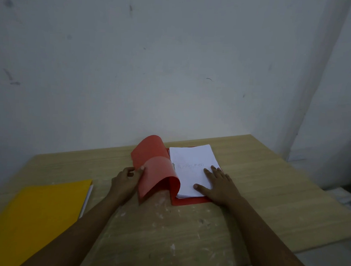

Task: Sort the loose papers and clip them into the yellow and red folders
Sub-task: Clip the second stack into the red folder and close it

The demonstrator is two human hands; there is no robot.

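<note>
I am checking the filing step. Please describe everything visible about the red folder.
The red folder lies open on the wooden table, thin and card-like. Its front cover curls up and over, pinched at the edge by the left hand. A white paper stack rests on its back cover, pressed flat by the right hand.

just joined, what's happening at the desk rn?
A person is working on the open red paper folder on the wooden table. The left hand pinches its curled red front cover, while the right hand presses flat on the white paper stack inside. The closed yellow paper folder lies to the left, untouched.
</note>
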